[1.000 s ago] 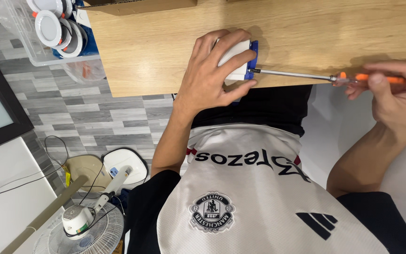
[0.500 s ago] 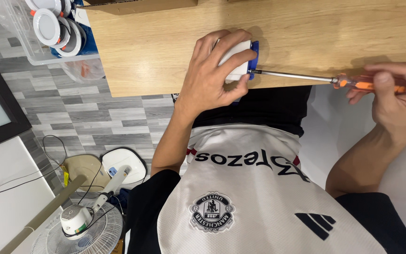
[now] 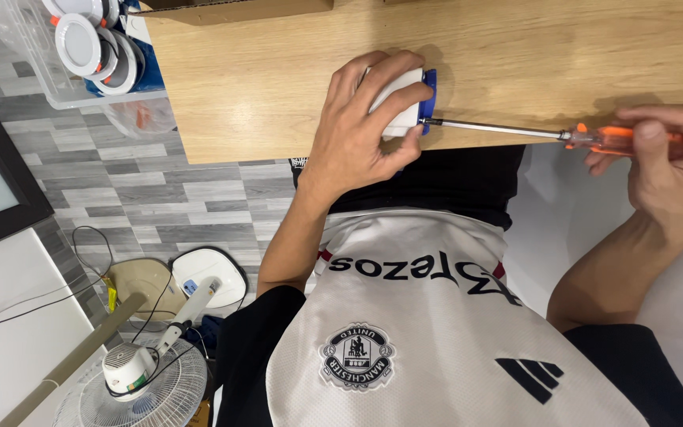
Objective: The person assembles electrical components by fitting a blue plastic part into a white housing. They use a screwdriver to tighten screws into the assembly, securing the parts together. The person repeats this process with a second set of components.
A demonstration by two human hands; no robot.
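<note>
While the left hand is clenched over a small white fitting with a blue plastic piece on its right side, it presses that fitting down at the near edge of the wooden table, fingers wrapped over the top and thumb at the near side. The right hand, well off to the right, is closed around the orange handle of a screwdriver; its thin metal shaft runs leftward, level with the table edge, and the tip meets the blue piece just beside the left hand's fingertips.

The fitting looks like a light, rigid plastic shell — easy to shift, so it likely needs the firm downward clamp it has now, with the grip on the white body rather than on the thinner blue part, which would probably be the first to crack or slip. Smooth plastic may skate on the varnished wood if the screwdriver pushes sideways. The screwdriver is stiff and slender; hold on the ribbed handle gives the most turning control.

At the far left of the table stands a clear plastic bin holding several round white downlights, and a cardboard box edge shows at the far side. Below, on the grey tiled floor, lie a standing fan, cables and a white device — all well apart from the hands.
</note>
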